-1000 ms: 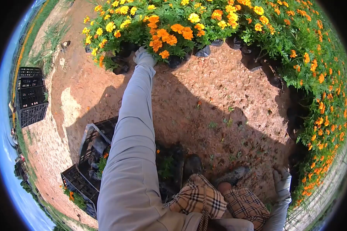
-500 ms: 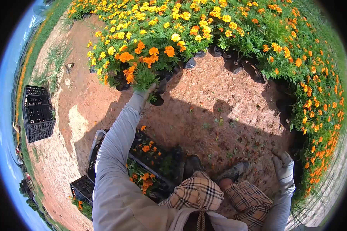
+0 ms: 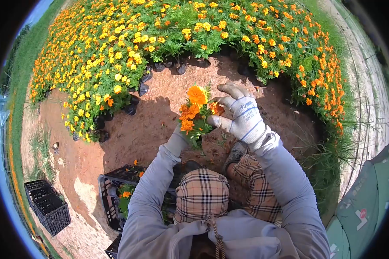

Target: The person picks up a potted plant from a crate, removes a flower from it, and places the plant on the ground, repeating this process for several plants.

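An orange marigold plant (image 3: 193, 113) with several blooms and green leaves is held up in front of my knees. My left hand (image 3: 180, 133), mostly hidden behind the leaves, grips it low down from the left side. From the right comes my right hand (image 3: 243, 113) in a white printed work glove, thumb and fingers spread apart. Its fingertips are right at the edge of the rightmost orange bloom. Below my left forearm stands a black plastic crate (image 3: 112, 203) with orange marigolds in it.
A wide bed of yellow and orange marigolds (image 3: 116, 56) in black bags curves around the bare soil (image 3: 134, 134). Black crates (image 3: 47, 207) stand at the far left. Green sheeting (image 3: 361, 207) lies at the lower right, with tall grass beside it.
My left hand has brought the marigold plant from the bed's edge back toward my body. My right hand has risen from beside my knee to the blooms. The view has shifted.
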The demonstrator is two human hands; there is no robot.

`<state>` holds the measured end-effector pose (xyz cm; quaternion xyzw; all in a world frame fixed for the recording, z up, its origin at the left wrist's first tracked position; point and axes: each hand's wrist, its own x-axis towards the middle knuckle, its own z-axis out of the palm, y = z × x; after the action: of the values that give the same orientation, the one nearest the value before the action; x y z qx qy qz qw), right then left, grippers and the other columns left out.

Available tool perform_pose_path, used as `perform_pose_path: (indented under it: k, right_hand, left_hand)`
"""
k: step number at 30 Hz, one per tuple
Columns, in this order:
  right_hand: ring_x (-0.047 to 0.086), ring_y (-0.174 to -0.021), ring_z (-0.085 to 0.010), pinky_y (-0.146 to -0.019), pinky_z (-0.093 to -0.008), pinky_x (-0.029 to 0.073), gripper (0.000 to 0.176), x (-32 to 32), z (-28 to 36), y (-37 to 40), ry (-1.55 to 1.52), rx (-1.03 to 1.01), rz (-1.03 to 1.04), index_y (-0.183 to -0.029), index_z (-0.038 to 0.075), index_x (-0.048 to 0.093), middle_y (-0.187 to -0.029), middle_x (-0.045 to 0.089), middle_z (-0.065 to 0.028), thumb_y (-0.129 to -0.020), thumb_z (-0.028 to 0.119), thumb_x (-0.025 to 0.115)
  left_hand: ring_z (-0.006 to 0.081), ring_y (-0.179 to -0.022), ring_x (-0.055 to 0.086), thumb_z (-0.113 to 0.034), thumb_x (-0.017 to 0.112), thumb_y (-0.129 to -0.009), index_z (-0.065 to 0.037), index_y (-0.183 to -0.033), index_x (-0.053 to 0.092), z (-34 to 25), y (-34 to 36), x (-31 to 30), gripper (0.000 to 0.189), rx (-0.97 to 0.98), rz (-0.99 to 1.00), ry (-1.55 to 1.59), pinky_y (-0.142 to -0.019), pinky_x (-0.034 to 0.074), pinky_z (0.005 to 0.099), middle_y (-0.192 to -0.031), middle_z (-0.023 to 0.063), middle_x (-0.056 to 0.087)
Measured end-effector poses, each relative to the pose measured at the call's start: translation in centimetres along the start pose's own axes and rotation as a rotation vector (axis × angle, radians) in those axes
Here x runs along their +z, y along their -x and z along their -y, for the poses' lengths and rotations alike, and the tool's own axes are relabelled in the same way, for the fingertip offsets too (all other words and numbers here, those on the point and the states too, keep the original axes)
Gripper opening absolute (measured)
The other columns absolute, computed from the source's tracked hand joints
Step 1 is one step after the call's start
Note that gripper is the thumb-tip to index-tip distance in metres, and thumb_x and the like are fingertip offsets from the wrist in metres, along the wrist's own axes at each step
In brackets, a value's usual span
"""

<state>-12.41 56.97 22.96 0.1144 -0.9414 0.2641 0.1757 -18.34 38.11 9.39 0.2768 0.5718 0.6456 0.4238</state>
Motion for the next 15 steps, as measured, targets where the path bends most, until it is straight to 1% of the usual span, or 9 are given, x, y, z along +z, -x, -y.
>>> perform_pose_path:
  k: [1, 4, 5, 7, 9, 10, 12, 14, 15]
  right_hand:
    - [0.045, -0.113, -0.0327, -0.094, -0.0455, 0.035, 0.035, -0.2, -0.4, 0.3, 0.01, -0.009, 0.035, -0.088, 0.009, 0.065, -0.114, 0.055, -0.0101, -0.071, 0.039, 0.068]
    - [0.05, -0.105, -0.0269, -0.092, -0.0447, 0.035, 0.029, -1.0, -0.8, 1.0, 0.248, -0.139, -0.076, -0.081, 0.007, 0.064, -0.105, 0.058, -0.0077, -0.072, 0.034, 0.068]
    - [0.052, -0.101, -0.0273, -0.09, -0.0438, 0.036, 0.027, -1.2, -1.1, 1.3, 0.191, -0.074, -0.1, -0.08, 0.006, 0.064, -0.101, 0.059, -0.0075, -0.072, 0.032, 0.068]
    - [0.055, -0.092, -0.028, -0.084, -0.0422, 0.04, 0.025, -0.7, -2.4, 2.0, 0.075, 0.057, -0.144, -0.079, 0.005, 0.063, -0.092, 0.061, -0.007, -0.072, 0.029, 0.068]
    - [0.051, -0.068, -0.0111, -0.065, -0.0248, 0.042, 0.02, 0.5, -4.3, 2.2, -0.983, 0.569, -0.357, -0.085, 0.003, 0.061, -0.073, 0.058, 0.0018, -0.084, 0.023, 0.064]
    - [0.048, -0.072, -0.0039, -0.066, -0.0211, 0.04, 0.021, -1.8, -3.9, 1.6, -1.197, 0.69, -0.505, -0.091, 0.002, 0.061, -0.074, 0.055, 0.0058, -0.088, 0.023, 0.06]
    - [0.054, -0.087, -0.0122, -0.08, -0.026, 0.043, 0.023, -1.9, -8.1, 3.0, -0.945, 0.556, -0.529, -0.1, 0.004, 0.06, -0.101, 0.059, -0.0048, -0.083, 0.018, 0.064]
    - [0.05, -0.109, -0.0272, -0.093, -0.036, 0.04, 0.032, -3.4, -7.1, 4.2, 0.117, 0.303, -0.439, -0.105, 0.01, 0.06, -0.115, 0.056, -0.0134, -0.076, 0.02, 0.07]
    - [0.036, -0.124, -0.0361, -0.102, -0.0426, 0.031, 0.035, -3.1, -7.5, 4.8, -0.097, 0.291, -0.308, -0.101, 0.014, 0.062, -0.122, 0.052, -0.0175, -0.07, 0.025, 0.074]
  left_hand:
    - [0.0211, -0.122, 0.042, -0.018, 0.037, -0.094, -0.01, -0.133, 0.037, 1.2, -0.1, 0.6, 0.041, -0.035, -0.057, 0.398, -0.103, 0.034, 0.0346, -0.135, 0.0084, 0.043]
    - [0.0217, -0.124, 0.04, -0.017, 0.043, -0.089, -0.012, -0.131, 0.041, 3.1, -0.5, 1.5, 0.043, 0.142, -0.077, -1.451, -0.103, 0.034, 0.0359, -0.135, 0.0089, 0.043]
    - [0.0249, -0.118, 0.046, -0.021, 0.048, -0.084, -0.013, -0.126, 0.048, 3.5, -0.7, 1.8, 0.043, 0.257, -0.174, -1.523, -0.097, 0.038, 0.0391, -0.127, 0.0109, 0.05]
    - [0.0267, -0.109, 0.052, -0.023, 0.049, -0.084, -0.014, -0.121, 0.053, 3.8, -0.8, 2.4, 0.038, 0.128, -0.276, -1.533, -0.09, 0.042, 0.0403, -0.118, 0.0103, 0.056]
    - [0.0302, -0.09, 0.06, -0.028, 0.051, -0.083, -0.015, -0.11, 0.06, 0.5, -0.9, 4.1, 0.032, -0.095, -0.302, -1.495, -0.076, 0.048, 0.0421, -0.102, 0.0111, 0.063]
    - [0.0304, -0.092, 0.06, -0.028, 0.052, -0.081, -0.012, -0.109, 0.06, 0.0, -0.9, 5.0, 0.033, -0.205, -0.342, -1.459, -0.078, 0.048, 0.0419, -0.102, 0.0112, 0.063]
    - [0.0307, -0.094, 0.059, -0.028, 0.054, -0.078, -0.007, -0.106, 0.061, -0.8, -1.2, 6.0, 0.036, -0.41, -0.427, -1.379, -0.082, 0.046, 0.0416, -0.102, 0.0116, 0.064]
    - [0.0318, -0.085, 0.062, -0.03, 0.054, -0.08, -0.009, -0.1, 0.064, 0.2, -0.8, 6.1, 0.03, -0.329, -0.507, -1.364, -0.075, 0.049, 0.0421, -0.092, 0.0134, 0.065]
    - [0.0319, -0.085, 0.062, -0.03, 0.053, -0.081, -0.01, -0.1, 0.064, 0.6, -0.8, 6.0, 0.029, -0.356, -0.537, -1.348, -0.074, 0.049, 0.0421, -0.092, 0.014, 0.065]
